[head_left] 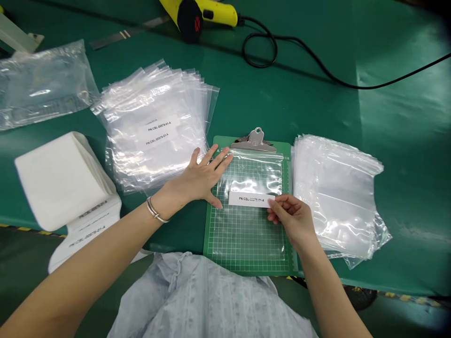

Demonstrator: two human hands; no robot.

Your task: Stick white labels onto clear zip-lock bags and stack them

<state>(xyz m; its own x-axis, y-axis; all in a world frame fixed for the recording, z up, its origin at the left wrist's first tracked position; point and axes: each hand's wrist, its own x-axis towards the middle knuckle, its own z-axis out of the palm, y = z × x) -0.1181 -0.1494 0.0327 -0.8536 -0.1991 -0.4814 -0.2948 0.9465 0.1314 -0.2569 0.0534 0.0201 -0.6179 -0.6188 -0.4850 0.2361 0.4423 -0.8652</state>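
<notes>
A clear zip-lock bag (248, 239) lies flat on a green gridded clipboard (252, 269), its zip end just below the metal clip (254, 141). Over the bag's middle, my right hand (292, 218) pinches the right end of a white printed label (251, 199) between thumb and fingers. Whether the label touches the bag all along, I cannot tell. My left hand (204, 178) is spread wide at the clipboard's left side, fingertips over the bag's upper left edge. A bracelet is on the left wrist.
Labelled bags (158, 155) are piled at the left, with a folded stack of label sheets (63, 183) nearer me. More clear bags (334, 202) lie at the right. A yellow heat gun (218, 13), its black cord (317, 70) and a steel ruler (130, 33) are at the back.
</notes>
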